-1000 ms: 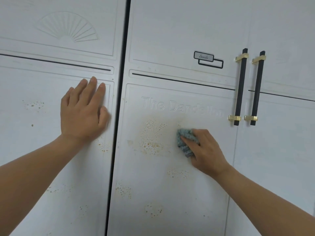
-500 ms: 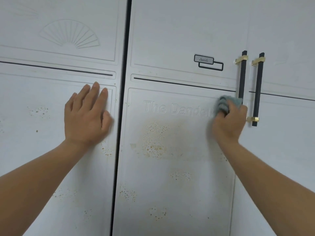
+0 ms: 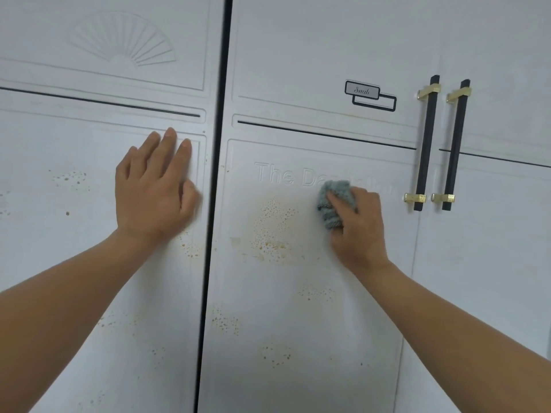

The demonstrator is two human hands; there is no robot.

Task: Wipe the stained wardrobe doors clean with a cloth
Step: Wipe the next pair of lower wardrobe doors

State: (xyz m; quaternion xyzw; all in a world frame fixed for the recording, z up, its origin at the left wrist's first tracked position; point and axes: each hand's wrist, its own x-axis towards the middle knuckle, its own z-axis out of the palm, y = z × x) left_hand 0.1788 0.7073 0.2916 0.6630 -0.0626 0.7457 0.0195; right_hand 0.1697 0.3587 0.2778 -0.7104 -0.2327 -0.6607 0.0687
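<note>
White wardrobe doors fill the view. The middle door (image 3: 298,338) carries a large yellow-brown speckled stain (image 3: 272,231) under the embossed words "The Dandelion", with smaller spots lower down. My right hand (image 3: 357,225) grips a bunched grey-green cloth (image 3: 334,204) and presses it on the door just right of that stain, over the lettering. My left hand (image 3: 155,186) lies flat with straight fingers on the left door (image 3: 74,263), which also shows scattered brown specks.
A dark vertical gap (image 3: 214,204) separates the left and middle doors. Two black bar handles with gold brackets (image 3: 426,144) (image 3: 454,144) stand right of my right hand. A small black-framed label (image 3: 369,95) sits above the lettering.
My right hand with the cloth swept up and right to beside the handles, then came back left and down onto the lettering. My left hand stayed pressed on the left door.
</note>
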